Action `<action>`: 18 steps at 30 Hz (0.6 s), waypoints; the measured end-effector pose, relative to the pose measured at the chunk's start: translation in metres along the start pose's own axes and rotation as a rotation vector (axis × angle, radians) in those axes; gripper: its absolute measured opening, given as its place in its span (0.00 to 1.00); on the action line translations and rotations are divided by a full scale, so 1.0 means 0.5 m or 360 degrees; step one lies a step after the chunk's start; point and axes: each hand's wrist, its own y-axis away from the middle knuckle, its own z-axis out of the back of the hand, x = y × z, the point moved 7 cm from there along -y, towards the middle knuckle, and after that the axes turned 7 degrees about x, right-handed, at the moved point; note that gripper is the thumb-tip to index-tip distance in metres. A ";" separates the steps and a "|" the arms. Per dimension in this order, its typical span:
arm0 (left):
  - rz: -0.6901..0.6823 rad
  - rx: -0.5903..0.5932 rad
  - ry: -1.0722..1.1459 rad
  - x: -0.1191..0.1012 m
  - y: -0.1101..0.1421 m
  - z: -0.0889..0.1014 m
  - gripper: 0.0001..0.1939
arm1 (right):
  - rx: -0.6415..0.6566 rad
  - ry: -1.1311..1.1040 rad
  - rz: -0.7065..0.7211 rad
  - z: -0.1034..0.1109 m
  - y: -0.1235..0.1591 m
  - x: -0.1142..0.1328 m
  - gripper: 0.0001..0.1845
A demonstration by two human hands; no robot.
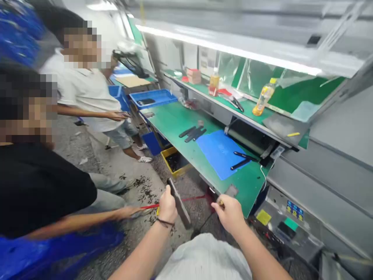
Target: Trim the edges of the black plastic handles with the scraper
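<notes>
Left hand (168, 206) raised, fingers curled shut around a dark flat bar (180, 204), bar slanting toward 5 o'clock, right hand (230, 214) at 3 o'clock, fingertips (217, 205) pinching a small brass piece (222, 203), red wire (189, 200) passing behind the left hand, co-worker's hand (128, 212) at 9 o'clock

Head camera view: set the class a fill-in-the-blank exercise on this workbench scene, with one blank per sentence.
A dark flat bar is held in the ____ hand.
The blue mat lies on a workbench top coloured ____.
The bin under the bench has a ____ rim.
The blue mat carries ____ black strips.

Missing words: left; green; yellow; two.
</notes>
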 end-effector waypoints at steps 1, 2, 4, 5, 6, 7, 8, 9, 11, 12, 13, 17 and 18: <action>-0.0027 0.0021 0.0011 0.010 -0.003 -0.013 0.18 | 0.0136 -0.0234 -0.0037 -0.017 -0.011 0.004 0.13; -0.0036 0.0063 0.0025 0.023 -0.001 -0.025 0.18 | 0.0287 -0.0467 -0.0103 -0.043 -0.018 0.010 0.19; -0.0021 0.0181 0.0080 0.047 0.006 -0.047 0.18 | 0.0567 -0.0931 -0.0262 -0.110 -0.017 0.025 0.20; -0.0002 0.0235 0.0119 0.058 0.010 -0.055 0.18 | 0.0659 -0.1122 -0.0342 -0.143 -0.013 0.028 0.19; 0.0017 0.0269 0.0162 0.067 0.012 -0.060 0.18 | 0.0716 -0.1279 -0.0410 -0.172 -0.009 0.028 0.22; 0.0038 0.0287 0.0204 0.074 0.012 -0.062 0.18 | 0.0746 -0.1395 -0.0467 -0.196 -0.006 0.022 0.25; 0.0062 0.0295 0.0241 0.080 0.010 -0.063 0.18 | 0.0769 -0.1468 -0.0515 -0.215 -0.003 0.012 0.27; 0.0092 0.0300 0.0271 0.087 0.008 -0.062 0.19 | 0.0806 -0.1513 -0.0559 -0.231 0.000 -0.001 0.30; 0.0166 0.0321 0.0304 0.104 -0.001 -0.061 0.19 | 0.0890 -0.1572 -0.0646 -0.251 0.008 -0.030 0.34; 0.0201 0.0333 0.0306 0.115 -0.006 -0.061 0.20 | 0.0916 -0.1567 -0.0675 -0.254 0.011 -0.043 0.34; 0.0226 0.0333 0.0302 0.128 -0.013 -0.060 0.20 | 0.0924 -0.1534 -0.0690 -0.254 0.013 -0.055 0.33; 0.0257 0.0182 0.0151 0.181 -0.049 -0.052 0.18 | 0.0884 -0.1195 -0.0664 -0.239 -0.009 -0.087 0.20; 0.0277 0.0145 0.0078 0.192 -0.060 -0.050 0.17 | 0.0867 -0.1094 -0.0656 -0.233 -0.025 -0.096 0.17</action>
